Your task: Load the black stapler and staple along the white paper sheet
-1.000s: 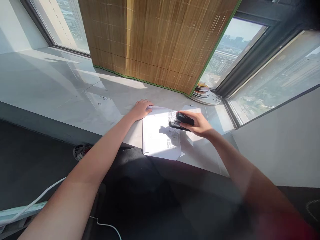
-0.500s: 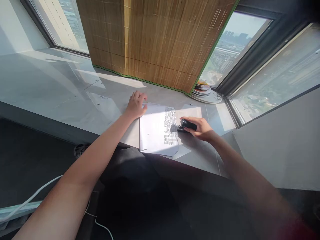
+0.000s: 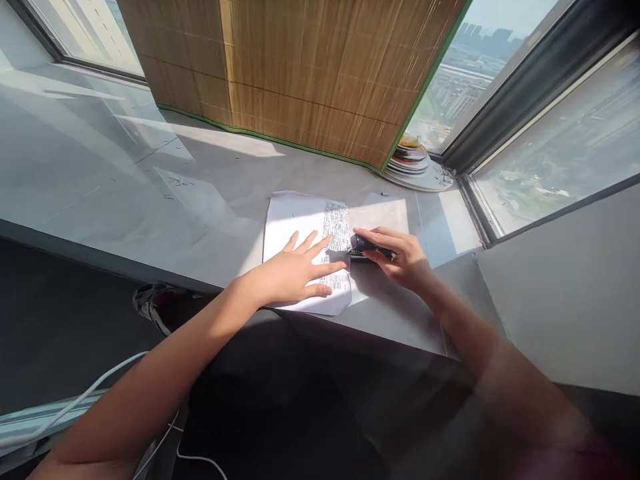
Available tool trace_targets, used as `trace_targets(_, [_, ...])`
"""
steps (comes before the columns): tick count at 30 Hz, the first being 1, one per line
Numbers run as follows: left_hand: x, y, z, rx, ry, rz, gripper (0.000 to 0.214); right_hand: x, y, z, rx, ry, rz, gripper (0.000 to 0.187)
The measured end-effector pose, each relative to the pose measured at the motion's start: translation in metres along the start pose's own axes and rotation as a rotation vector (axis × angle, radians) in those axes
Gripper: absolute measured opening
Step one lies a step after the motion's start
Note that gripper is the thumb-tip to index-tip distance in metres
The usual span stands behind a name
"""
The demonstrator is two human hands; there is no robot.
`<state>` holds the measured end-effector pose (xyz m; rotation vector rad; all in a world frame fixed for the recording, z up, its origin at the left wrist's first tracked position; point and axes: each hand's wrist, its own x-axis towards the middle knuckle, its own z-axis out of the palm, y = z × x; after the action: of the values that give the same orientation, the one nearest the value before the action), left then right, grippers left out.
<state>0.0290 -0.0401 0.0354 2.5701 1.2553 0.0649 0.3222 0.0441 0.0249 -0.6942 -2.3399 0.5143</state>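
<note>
White sheets of paper (image 3: 295, 217) with a block of printed text lie on the grey window ledge (image 3: 200, 193). My left hand (image 3: 296, 273) lies flat on the paper, fingers spread and open. My right hand (image 3: 400, 257) is closed on a black stapler (image 3: 369, 249), which sits at the right edge of the printed sheet. Another sheet (image 3: 383, 215) shows beyond the stapler in the sunlight.
A bamboo blind (image 3: 300, 73) hangs down to the ledge at the back. A stack of plates (image 3: 413, 163) stands in the far right corner by the window frame (image 3: 505, 100). A white cable (image 3: 90, 390) runs along the dark floor at lower left.
My left hand has moved from the paper's far left corner down onto the middle of the sheet. The stapler in my right hand has come down from above the paper to its right edge.
</note>
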Motion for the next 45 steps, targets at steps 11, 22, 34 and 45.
trace_targets(11, [-0.005,0.005,0.005,0.096,0.046,0.007,0.057,0.000,-0.016,0.005,-0.059,0.010,0.011,0.044])
trace_targets(22, [-0.002,0.002,0.010,0.174,0.054,0.090,0.057,-0.009,-0.028,-0.010,-0.115,-0.061,0.004,0.047])
trace_targets(34, [-0.001,0.007,0.011,0.111,0.032,0.028,0.073,-0.012,-0.043,-0.017,0.022,-0.218,0.026,0.027])
trace_targets(45, [-0.002,0.005,0.009,-0.010,0.076,0.032,0.068,-0.010,-0.047,-0.008,0.038,-0.210,0.033,0.021])
